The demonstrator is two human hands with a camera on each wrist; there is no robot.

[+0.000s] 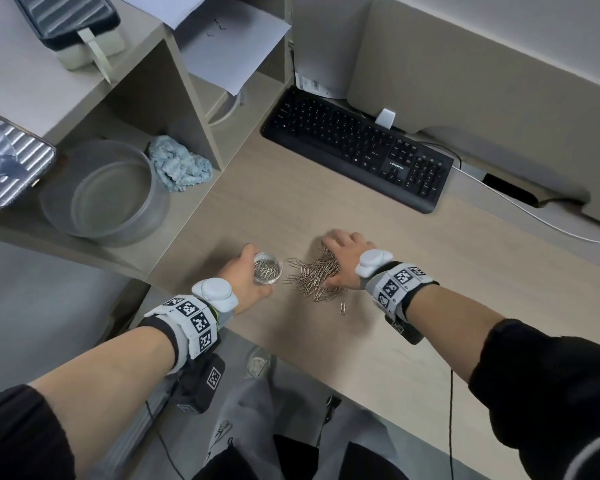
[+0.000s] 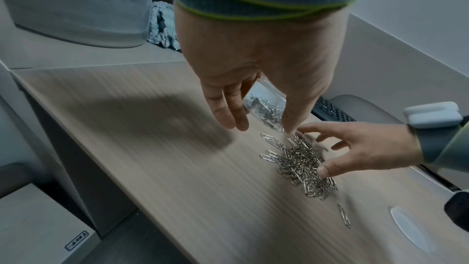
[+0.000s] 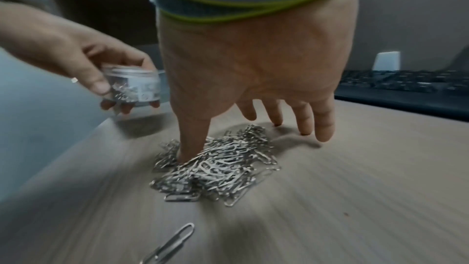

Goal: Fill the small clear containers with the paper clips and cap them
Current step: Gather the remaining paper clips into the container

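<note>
My left hand grips a small clear container partly filled with silver paper clips, held uncapped just above the desk; the container also shows in the right wrist view. A pile of paper clips lies on the desk to its right. My right hand rests over the pile with fingers spread; its thumb presses into the clips and the fingertips touch the desk behind them. One stray clip lies near the pile. No cap is visible.
A black keyboard sits at the back of the wooden desk. On the shelf at left stand a large frosted tub and a blue cloth. A white cable runs at right.
</note>
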